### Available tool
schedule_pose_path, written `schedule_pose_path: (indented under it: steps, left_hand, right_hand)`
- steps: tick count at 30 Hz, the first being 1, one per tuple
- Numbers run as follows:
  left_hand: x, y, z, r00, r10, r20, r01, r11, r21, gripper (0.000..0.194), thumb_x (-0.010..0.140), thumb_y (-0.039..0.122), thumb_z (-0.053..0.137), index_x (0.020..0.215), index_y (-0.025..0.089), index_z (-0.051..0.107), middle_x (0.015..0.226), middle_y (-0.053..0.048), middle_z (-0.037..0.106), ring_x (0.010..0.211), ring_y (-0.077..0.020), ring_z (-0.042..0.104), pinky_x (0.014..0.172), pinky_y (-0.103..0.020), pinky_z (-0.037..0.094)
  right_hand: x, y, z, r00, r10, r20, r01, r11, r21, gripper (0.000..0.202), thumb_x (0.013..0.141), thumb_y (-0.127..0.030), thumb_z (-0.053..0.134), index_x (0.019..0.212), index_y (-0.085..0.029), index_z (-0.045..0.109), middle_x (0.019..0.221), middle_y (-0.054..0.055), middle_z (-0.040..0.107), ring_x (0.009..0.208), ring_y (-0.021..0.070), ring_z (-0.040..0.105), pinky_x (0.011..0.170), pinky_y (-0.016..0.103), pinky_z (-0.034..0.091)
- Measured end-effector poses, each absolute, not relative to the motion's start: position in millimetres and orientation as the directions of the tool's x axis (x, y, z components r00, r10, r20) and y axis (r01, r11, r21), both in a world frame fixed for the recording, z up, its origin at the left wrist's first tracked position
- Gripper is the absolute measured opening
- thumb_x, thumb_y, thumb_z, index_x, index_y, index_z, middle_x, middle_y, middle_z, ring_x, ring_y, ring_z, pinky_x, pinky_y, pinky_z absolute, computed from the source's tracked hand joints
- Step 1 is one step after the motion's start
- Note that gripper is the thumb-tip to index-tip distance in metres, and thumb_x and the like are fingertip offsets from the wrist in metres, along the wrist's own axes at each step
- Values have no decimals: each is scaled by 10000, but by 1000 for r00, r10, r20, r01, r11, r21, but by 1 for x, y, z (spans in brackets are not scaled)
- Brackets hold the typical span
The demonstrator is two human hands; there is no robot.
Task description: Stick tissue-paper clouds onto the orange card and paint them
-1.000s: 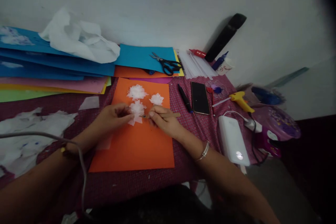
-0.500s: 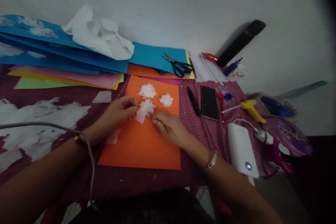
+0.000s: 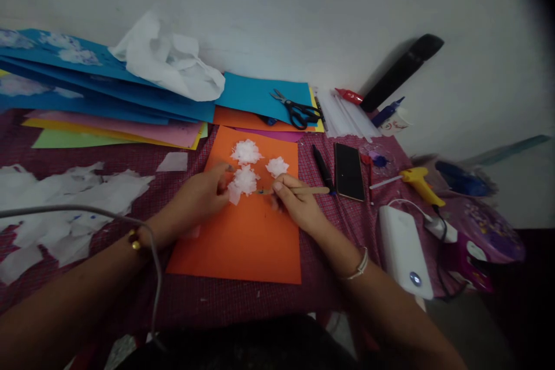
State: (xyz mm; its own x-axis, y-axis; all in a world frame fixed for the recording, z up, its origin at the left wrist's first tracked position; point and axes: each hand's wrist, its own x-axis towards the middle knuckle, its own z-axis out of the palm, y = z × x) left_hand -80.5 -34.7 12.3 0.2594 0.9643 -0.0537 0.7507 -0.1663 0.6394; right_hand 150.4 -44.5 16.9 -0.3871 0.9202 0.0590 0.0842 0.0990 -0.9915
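An orange paper sheet [image 3: 243, 243] lies in front of me, bearing three ruffled white tissue paper clumps: an upper one [image 3: 247, 152], a right one [image 3: 277, 166] and a lower one [image 3: 243, 179]. A loose square flap of tissue sticks out at the lower clump's bottom left. My left hand [image 3: 208, 191] is beside that clump, thumb and forefinger curved and apart, with nothing visible between them. In my right hand [image 3: 295, 202], a thin wooden stick [image 3: 314, 190] is pinched between thumb and fingers. Its dark tip points left, close to the lower clump.
Torn white tissue pieces [image 3: 73, 202] spread at left, crossed by a grey cable [image 3: 108, 214]. Blue sheets [image 3: 130, 92] are stacked behind. Scissors [image 3: 295, 110] lie on a blue sheet. A marker [image 3: 323, 167], phone [image 3: 349, 172], glue gun [image 3: 420, 185] and white power bank [image 3: 405, 251] are at right.
My right hand has turned and shifted slightly right, bringing the stick into clear view, level across the sheet. My left thumb and forefinger have parted beside the lower clump.
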Motion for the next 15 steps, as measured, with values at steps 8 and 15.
schedule_pose_path:
  steps: [8,15]
  left_hand:
    - [-95,-20,19,307,933,-190,553,-12,833,257,685,301,573,908,176,601,604,38,498,533,-125,457,498,-242,318]
    - [-87,-28,32,406,890,-206,500,-28,865,165,660,341,607,638,187,553,612,30,530,575,-120,484,546,-232,355]
  right_hand:
    - [146,-47,12,-457,888,57,168,150,-974,404,951,-555,454,770,-204,536,628,-20,536,552,116,511,528,251,405]
    - [146,-46,11,-457,887,60,182,160,-970,385,959,-538,455,780,-206,532,629,-21,536,563,119,507,543,251,413]
